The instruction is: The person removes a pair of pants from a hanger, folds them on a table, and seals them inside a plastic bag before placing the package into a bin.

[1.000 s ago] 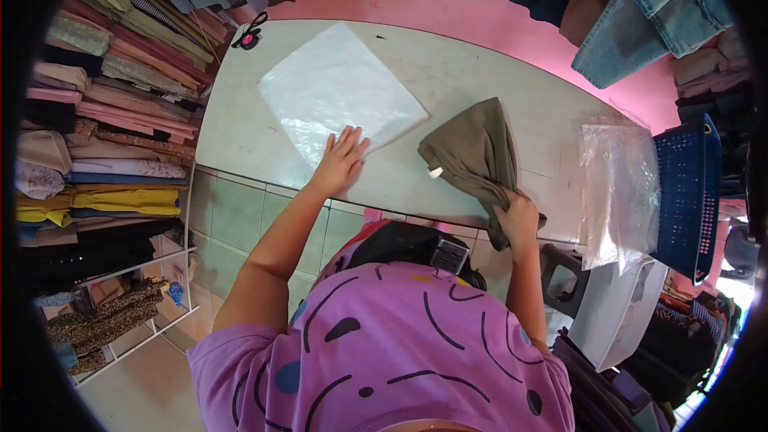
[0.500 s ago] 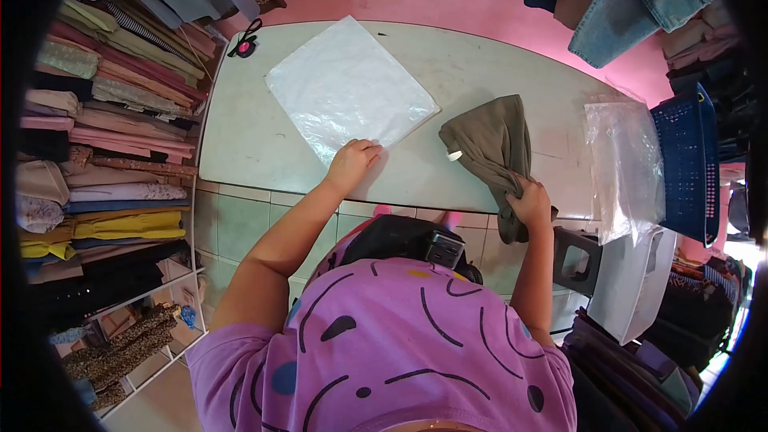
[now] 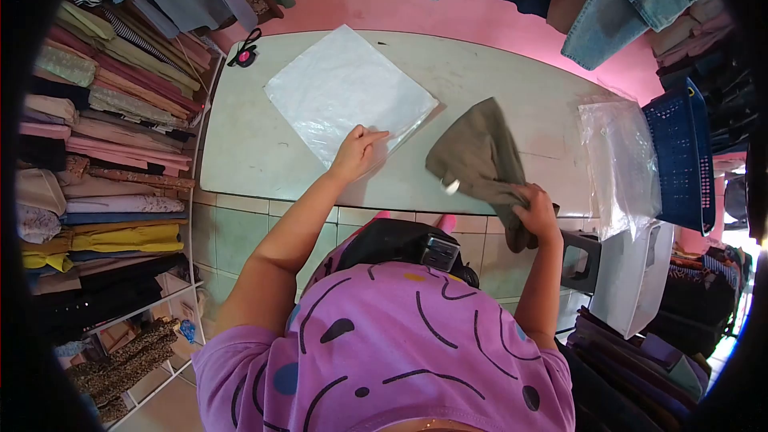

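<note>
A white square packet in shiny clear plastic lies turned like a diamond on the pale table. Over its near corner is my left hand, with the index finger stretched out and nothing visible in its grasp. My right hand is closed around the gathered end of an olive-brown garment. The cloth fans out to the left above the table, and its lower end hangs past the front edge. A small white tag shows on the garment's left side; what kind of garment it is cannot be made out.
Clear plastic bags lie at the table's right end beside a blue basket. A black-and-pink object sits at the far left corner. Folded fabrics fill the left shelves; jeans hang at the back right.
My right hand has drawn the garment slightly, and its free end has swung down and left. My left index finger has straightened over the packet. The camera view has shifted slightly.
</note>
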The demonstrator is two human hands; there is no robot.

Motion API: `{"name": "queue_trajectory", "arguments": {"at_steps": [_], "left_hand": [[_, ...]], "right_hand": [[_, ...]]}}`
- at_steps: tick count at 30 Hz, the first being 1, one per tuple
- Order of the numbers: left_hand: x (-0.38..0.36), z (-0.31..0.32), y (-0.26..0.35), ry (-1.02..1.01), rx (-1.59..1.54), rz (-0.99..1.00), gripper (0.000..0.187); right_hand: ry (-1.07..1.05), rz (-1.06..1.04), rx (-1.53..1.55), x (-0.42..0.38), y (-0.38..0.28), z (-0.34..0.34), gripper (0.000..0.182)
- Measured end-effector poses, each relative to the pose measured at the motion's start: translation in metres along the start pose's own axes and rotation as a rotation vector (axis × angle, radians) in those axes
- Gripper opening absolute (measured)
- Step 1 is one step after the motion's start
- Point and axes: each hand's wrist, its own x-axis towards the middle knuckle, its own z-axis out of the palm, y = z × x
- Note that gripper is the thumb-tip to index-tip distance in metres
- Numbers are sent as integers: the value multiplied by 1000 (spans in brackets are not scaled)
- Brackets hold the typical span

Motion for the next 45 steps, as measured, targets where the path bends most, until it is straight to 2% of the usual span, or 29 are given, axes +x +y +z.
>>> {"name": "queue_trajectory", "arguments": {"at_steps": [1,3,4,5,6,9,11,14,15,17,20,22,27,29,30,33,35,36,37,39,41,43,44,45], "left_hand": [[1,0,-1,6,1,-1,45],[4,3,-4,245,-225,159,45],[5,-1,0,245,-222,160,45],[8,-5,5,170,-386,96,45],[9,-9,12,93,-549,30,46],[10,-20,34,58,-618,41,45],[8,-24,37,22,-613,72,45],[4,-27,38,-38,-603,113,45],[1,-27,42,-61,-605,122,46],[-1,-25,51,-56,-637,111,46],[2,-21,62,33,-635,110,47],[5,-20,73,55,-316,146,50],[2,-17,87,114,-10,231,53],[6,-14,95,76,87,261,51],[9,-13,99,72,86,265,51],[17,-9,109,-30,69,309,50],[14,-8,113,-81,85,456,48],[9,-15,120,-80,265,489,48],[0,-20,121,-74,268,492,48],[-21,-31,116,314,308,480,60],[-42,-19,72,611,-91,388,78],[-62,6,42,582,-345,106,84],[-66,25,30,587,-346,115,84],[-67,45,20,511,-643,45,78]], "right_hand": [[-52,-91,81,1,-7,-3,49],[-79,-154,152,6,-21,-7,48],[-218,-203,168,12,-32,-13,48],[-356,-251,182,19,-41,-15,48],[-382,-311,196,25,-44,-10,47],[-391,-400,200,46,-50,9,44],[-402,-342,158,56,-51,15,42],[-216,-234,115,64,-38,30,41],[-216,-237,117,63,-43,28,41],[-150,-70,94,60,-54,25,39],[-126,-118,-30,56,-64,38,39],[-144,-48,2,57,-68,46,39],[-167,162,112,60,-79,51,40],[-64,-113,-103,56,-93,57,43],[-65,-161,-153,56,-100,58,45],[-54,-227,-154,59,-105,64,44],[-84,-196,-119,63,-103,69,44],[-81,-164,-80,65,-101,73,43],[-79,-134,-42,65,-99,75,42],[-67,-70,-21,65,-98,75,42],[-47,3,9,64,-98,76,41],[-69,69,27,64,-95,77,42],[-60,65,23,65,-94,78,42],[-61,77,10,66,-95,80,42]]}}
